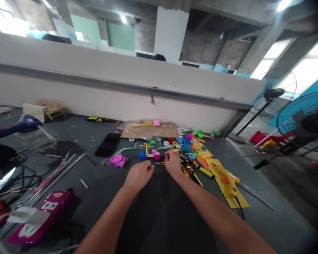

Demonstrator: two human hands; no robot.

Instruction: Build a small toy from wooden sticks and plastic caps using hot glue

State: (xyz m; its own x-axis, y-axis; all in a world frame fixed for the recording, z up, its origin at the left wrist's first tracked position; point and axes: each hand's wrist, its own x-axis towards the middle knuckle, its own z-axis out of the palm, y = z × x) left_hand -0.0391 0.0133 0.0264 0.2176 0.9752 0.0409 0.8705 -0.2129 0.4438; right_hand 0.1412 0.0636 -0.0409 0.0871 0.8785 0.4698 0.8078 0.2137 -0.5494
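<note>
My left hand [140, 174] is above the dark tabletop with its fingers curled closed; whatever may be inside them is hidden. Across a small gap, my right hand [172, 163] is closed too, thumb and fingertips together, and I cannot make out what they hold. Thin wooden sticks [159, 163] lie at its fingertips; whether they are gripped is unclear. Just beyond both hands stands a small craft-stick model [149, 154] with blue and pink round ends. A bag of pink clay [118, 160] lies to the left of it.
Pliers [192, 169] and several bottle caps [170, 141] lie right and beyond. A yellow glue gun [229, 181] rests on yellow paper [238, 201]. Left are a black phone [107, 144], clear rods [60, 176] and a purple power strip [46, 215]. Cardboard [148, 131] lies by the partition [108, 98].
</note>
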